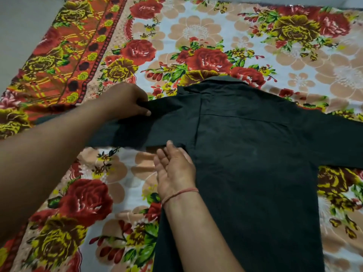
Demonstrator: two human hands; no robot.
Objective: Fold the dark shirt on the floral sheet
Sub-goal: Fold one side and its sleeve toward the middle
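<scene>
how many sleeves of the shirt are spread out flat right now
2: the left sleeve lies under the left hand, which pinches it; the right sleeve runs off the right edge.

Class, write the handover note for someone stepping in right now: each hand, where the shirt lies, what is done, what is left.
Left hand: pinching the upper edge of the shirt's left sleeve.
Right hand: open, palm up, fingertips at the sleeve's lower edge near the armpit; no grip.
Dark shirt: lies flat, back up, collar away from the person, on the floral sheet. Right sleeve spread out flat.
Done: shirt laid out.
Left: likely fold the left sleeve in, then the right, then the body.
</scene>
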